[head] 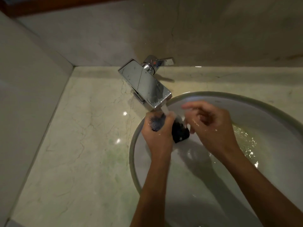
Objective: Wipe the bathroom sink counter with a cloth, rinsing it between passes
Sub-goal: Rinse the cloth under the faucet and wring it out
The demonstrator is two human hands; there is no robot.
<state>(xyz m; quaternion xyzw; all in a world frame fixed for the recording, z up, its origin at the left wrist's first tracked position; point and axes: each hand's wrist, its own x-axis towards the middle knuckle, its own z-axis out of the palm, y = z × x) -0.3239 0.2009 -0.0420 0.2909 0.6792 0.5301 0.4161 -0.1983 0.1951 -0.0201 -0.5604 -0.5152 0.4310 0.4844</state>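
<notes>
Left hand (157, 128) clenched around dark cloth (180, 131), held under water stream (166, 111) from chrome faucet (145, 82), above left side of sink basin (262, 112). Cloth mostly hidden in fist; one bunch shows above fist, one end hangs below. Right hand (211, 126) just beside cloth, fingers curled, tips motion-blurred; grip on cloth cannot be determined. Both hands wet. Marble counter (78, 136) left of basin. Basin cut off at right and bottom edges.

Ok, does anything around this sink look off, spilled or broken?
Nothing stands out. The faucet runs onto the dark cloth, gripped by the left hand over the basin; the right hand is blurred. The counter shows only marble veining.
</notes>
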